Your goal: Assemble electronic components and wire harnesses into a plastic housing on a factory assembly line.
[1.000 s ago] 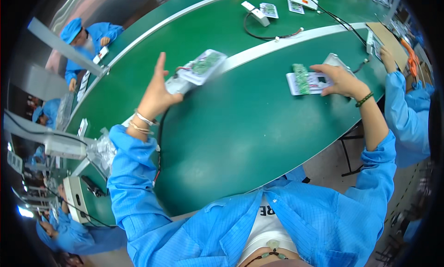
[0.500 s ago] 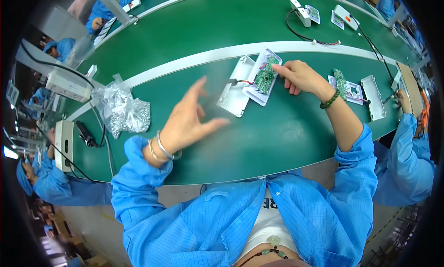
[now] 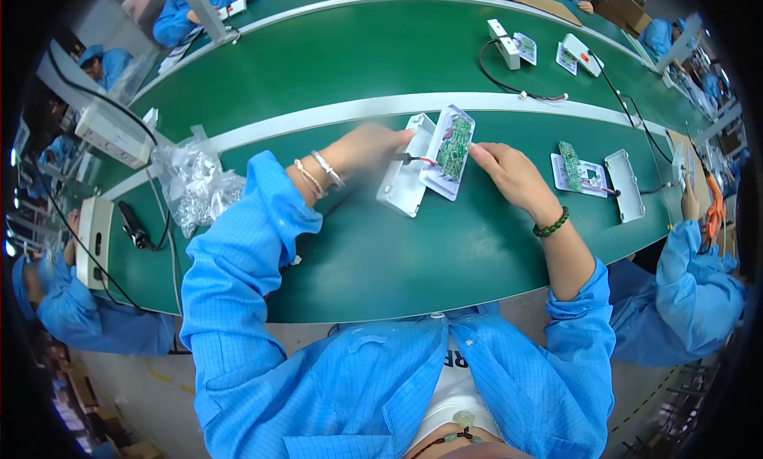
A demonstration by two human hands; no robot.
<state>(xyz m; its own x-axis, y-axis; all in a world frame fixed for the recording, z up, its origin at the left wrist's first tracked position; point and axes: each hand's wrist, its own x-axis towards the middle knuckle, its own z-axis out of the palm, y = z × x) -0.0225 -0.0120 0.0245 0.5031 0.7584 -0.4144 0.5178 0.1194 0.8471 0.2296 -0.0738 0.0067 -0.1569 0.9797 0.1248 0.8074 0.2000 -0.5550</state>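
Note:
A white plastic housing half (image 3: 395,190) lies on the green bench in front of me. Leaning beside it on the right is a white cover (image 3: 437,185) carrying a green circuit board (image 3: 455,151). A short red and black wire (image 3: 419,159) joins the two parts. My left hand (image 3: 367,151), smeared by motion, reaches to the housing's upper left edge; its fingers are hard to make out. At the cover's right edge, my right hand (image 3: 513,175) pinches it with the thumb on top and the other fingers mostly hidden.
Left of me sit a clear plastic bag of small shiny parts (image 3: 199,190) and a black-handled tool (image 3: 133,226). A second opened white housing (image 3: 625,186) with a board (image 3: 569,165) lies to the right, near a co-worker's arm (image 3: 690,236). More units (image 3: 504,44) rest beyond the white divider (image 3: 350,109).
My left hand has swung from open above the bench up to the housing's left side. My right hand has come down to the cover's edge. The whole view has shifted slightly.

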